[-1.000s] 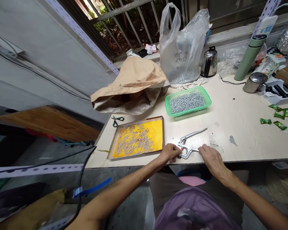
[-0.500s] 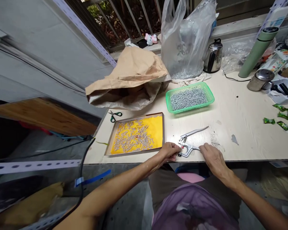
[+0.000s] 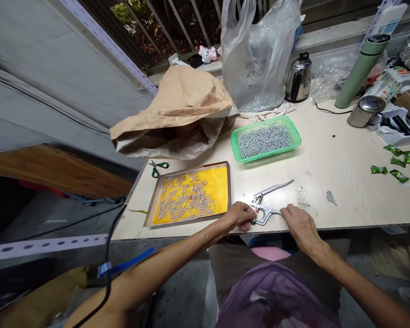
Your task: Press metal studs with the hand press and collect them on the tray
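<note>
Silver hand pliers (image 3: pixel 267 212) lie near the table's front edge with their handles spread. My right hand (image 3: pixel 298 223) has its fingers closed on the end of the lower handle. At the jaw end, my left hand (image 3: pixel 241 216) is pinched; anything between its fingertips is too small to make out. Left of that hand is a shallow tray (image 3: pixel 229 182) with a yellow bottom, on which small metal pins (image 3: pixel 187 199) are scattered. Behind the pliers stands a green basket (image 3: pixel 237 154) full of small silver pieces (image 3: pixel 264 140).
A brown paper bag (image 3: pixel 187 95) and a plastic bag (image 3: pixel 256 64) stand at the back, beside a steel kettle (image 3: pixel 299 77). Green scissors (image 3: pixel 158 167) lie at the left. A green flask (image 3: pixel 362 70), metal cup (image 3: pixel 367 110) and wrapped sweets (image 3: pixel 398 161) are at the right.
The whole view has shifted slightly, so the table's things appear a little further left. Both hands keep nearly the same places at the pliers.
</note>
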The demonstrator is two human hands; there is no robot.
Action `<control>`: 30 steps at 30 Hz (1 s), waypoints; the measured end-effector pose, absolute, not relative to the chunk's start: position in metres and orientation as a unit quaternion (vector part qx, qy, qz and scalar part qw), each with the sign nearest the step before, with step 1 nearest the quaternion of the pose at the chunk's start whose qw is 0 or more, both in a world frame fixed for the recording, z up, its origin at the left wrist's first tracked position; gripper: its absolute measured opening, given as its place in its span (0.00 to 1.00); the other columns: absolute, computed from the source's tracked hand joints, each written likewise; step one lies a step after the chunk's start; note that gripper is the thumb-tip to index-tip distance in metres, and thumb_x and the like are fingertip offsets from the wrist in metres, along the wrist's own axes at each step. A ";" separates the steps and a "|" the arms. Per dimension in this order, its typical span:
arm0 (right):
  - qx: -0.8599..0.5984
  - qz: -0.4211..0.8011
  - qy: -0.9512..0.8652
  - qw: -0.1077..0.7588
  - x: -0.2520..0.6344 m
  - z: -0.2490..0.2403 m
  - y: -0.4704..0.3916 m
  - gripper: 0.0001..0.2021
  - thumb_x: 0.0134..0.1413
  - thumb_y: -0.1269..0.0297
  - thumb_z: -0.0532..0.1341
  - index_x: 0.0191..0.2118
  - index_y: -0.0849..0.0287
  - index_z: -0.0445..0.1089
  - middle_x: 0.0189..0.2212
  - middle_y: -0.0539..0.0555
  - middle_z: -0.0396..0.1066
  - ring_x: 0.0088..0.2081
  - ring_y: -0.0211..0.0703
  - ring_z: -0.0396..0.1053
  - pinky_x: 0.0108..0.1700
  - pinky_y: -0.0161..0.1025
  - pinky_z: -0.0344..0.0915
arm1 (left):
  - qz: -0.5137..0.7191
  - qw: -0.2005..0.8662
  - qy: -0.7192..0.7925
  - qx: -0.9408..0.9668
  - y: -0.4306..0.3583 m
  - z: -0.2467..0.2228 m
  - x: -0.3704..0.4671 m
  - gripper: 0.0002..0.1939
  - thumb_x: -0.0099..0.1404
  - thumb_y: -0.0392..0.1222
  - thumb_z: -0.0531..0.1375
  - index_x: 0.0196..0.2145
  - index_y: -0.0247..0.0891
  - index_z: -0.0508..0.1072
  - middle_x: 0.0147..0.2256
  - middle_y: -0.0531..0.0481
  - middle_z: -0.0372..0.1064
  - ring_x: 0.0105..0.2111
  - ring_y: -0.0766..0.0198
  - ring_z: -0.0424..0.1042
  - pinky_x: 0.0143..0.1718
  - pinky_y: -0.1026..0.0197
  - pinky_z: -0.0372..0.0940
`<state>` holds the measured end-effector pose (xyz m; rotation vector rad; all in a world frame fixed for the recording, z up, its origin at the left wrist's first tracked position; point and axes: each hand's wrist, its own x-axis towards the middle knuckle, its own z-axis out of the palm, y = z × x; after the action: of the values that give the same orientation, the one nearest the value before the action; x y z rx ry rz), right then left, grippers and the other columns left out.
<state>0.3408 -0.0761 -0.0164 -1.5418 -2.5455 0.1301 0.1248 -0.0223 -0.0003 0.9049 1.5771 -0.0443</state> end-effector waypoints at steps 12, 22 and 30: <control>-0.473 0.083 -0.874 0.067 0.365 -0.024 -0.024 0.45 0.42 0.47 0.67 0.63 0.61 0.51 0.64 0.70 0.48 0.65 0.64 0.43 0.58 0.59 0.50 | -0.026 0.616 0.686 0.386 -0.024 0.001 0.122 0.11 0.55 0.43 0.66 0.32 0.32 0.75 0.12 0.56 0.65 0.13 0.70 0.66 0.20 0.70 0.63; -0.443 0.094 -0.892 0.010 0.363 -0.005 -0.011 0.43 0.39 0.49 0.69 0.59 0.65 0.57 0.52 0.66 0.65 0.53 0.60 0.62 0.57 0.56 0.55 | -0.016 0.613 0.688 0.388 -0.027 -0.001 0.123 0.09 0.57 0.42 0.64 0.31 0.32 0.74 0.11 0.57 0.64 0.12 0.72 0.64 0.20 0.70 0.62; -0.443 0.090 -0.892 0.026 0.362 -0.004 -0.017 0.35 0.42 0.55 0.69 0.56 0.63 0.61 0.46 0.61 0.69 0.46 0.55 0.63 0.51 0.52 0.58 | -0.015 0.596 0.704 0.386 -0.029 0.003 0.127 0.11 0.57 0.43 0.64 0.32 0.31 0.73 0.11 0.57 0.64 0.12 0.71 0.64 0.20 0.69 0.62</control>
<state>0.3617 -0.0175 -0.0041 -1.3696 -2.7554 0.2793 0.1266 -0.0292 0.0026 0.8956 1.6339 -0.0339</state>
